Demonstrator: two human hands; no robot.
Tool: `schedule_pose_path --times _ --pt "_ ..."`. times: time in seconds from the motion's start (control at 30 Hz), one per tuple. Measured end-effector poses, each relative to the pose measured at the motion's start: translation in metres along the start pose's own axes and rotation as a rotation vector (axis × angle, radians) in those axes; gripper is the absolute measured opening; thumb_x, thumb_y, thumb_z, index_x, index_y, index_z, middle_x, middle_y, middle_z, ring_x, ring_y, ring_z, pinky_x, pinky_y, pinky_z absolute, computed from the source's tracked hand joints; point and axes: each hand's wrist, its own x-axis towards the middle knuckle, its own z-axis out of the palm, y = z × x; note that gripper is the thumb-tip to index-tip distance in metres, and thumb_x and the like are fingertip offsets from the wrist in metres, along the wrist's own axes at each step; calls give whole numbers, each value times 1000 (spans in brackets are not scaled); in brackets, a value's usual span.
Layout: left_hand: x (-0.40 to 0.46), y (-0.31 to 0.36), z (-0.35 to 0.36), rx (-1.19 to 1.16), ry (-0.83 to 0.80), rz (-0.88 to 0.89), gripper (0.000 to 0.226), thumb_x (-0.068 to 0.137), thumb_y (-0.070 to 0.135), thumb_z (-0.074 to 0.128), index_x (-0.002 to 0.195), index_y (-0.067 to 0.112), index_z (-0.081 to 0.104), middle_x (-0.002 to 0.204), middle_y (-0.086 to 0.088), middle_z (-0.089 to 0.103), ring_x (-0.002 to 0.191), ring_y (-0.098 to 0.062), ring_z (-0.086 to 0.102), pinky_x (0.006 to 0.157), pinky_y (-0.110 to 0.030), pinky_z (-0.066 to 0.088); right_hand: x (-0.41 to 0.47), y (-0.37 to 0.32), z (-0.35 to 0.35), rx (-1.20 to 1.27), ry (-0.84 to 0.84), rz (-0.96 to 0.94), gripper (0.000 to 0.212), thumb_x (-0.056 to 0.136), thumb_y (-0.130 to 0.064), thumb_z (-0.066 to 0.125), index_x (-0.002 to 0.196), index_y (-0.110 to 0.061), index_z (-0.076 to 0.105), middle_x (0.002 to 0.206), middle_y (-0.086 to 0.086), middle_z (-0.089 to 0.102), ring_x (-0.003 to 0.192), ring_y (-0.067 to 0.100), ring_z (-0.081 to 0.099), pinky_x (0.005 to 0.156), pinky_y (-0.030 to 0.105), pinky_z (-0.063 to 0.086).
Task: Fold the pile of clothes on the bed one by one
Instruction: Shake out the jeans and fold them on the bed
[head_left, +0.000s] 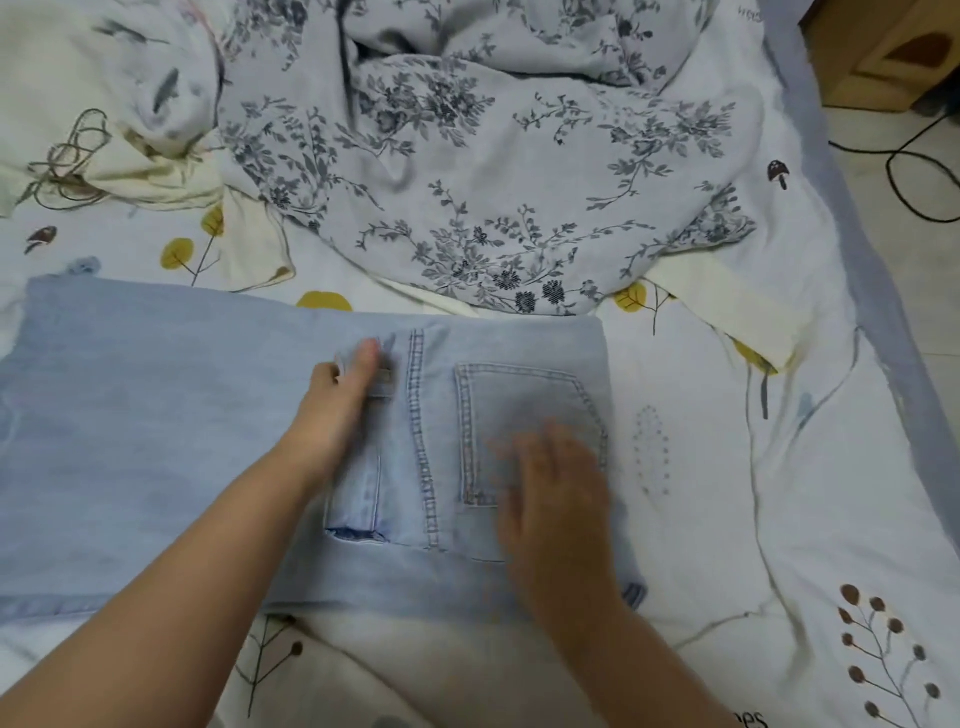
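Note:
Light blue jeans (156, 415) lie flat across the bed, folded lengthwise, with the back pocket (524, 410) facing up. My left hand (337, 410) lies on the denim near the waistband and pinches a belt loop (382, 376) with thumb and fingers. My right hand (550, 499) lies flat and blurred on the pocket area, fingers spread. Behind the jeans a pile holds a floral grey-blue garment (467, 182) and a cream garment (104, 104).
The bed sheet (779, 519) is white with leaf and plant prints. The bed's blue-grey edge (841, 234) runs down the right side. Beyond it are the floor, a black cable (904, 171) and a wooden cabinet (883, 57). A cream strip of cloth (727, 306) pokes out under the floral garment.

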Motion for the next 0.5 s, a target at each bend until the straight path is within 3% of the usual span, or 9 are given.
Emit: schedule_pose_path --times 0.07,0.13,0.23,0.3,0.37,0.43,0.5 --pt "4 -1 2 189 108 109 30 84 34 66 105 13 59 104 -1 63 95 -18 59 84 -30 46 4 14 0 -9 -49 163 49 83 -19 67 127 -3 53 137 27 42 125 41 43 102 46 36" --pt "7 4 -9 158 69 142 2 86 17 64 84 18 65 85 4 69 79 -14 63 67 -24 48 4 23 2 52 -37 247 54 91 -27 56 139 -9 40 147 25 29 136 39 27 109 49 25" --pt "12 11 -42 52 90 165 11 84 18 66 74 16 65 64 8 70 63 -6 67 50 -16 49 2 30 14 86 88 221 63 93 -34 49 147 -10 26 151 24 21 139 41 20 109 53 21" --pt "17 5 -60 282 233 161 12 84 22 67 82 11 64 77 -2 71 78 -20 66 60 -24 48 -5 31 27 -61 -213 178 70 96 -48 30 147 -23 -10 157 15 -3 144 33 4 113 51 13" --pt "19 -7 -66 616 390 56 37 85 26 66 108 -1 55 107 -22 62 101 -37 57 78 -37 42 -18 38 42 -266 -480 145 71 95 -56 19 132 -29 -36 150 7 -29 145 29 -10 116 50 7" --pt "12 -12 -55 762 469 128 56 86 23 63 130 -3 39 128 -29 46 116 -45 45 92 -48 37 -21 38 47 -286 -482 185 74 94 -59 20 139 -27 -29 152 11 -24 144 32 -8 113 54 7" --pt "4 -15 -34 866 487 463 61 87 27 57 137 -1 35 138 -30 37 124 -45 38 100 -54 31 -12 25 45 -225 -240 201 70 93 -57 31 149 -19 15 155 20 13 142 39 15 106 64 19"
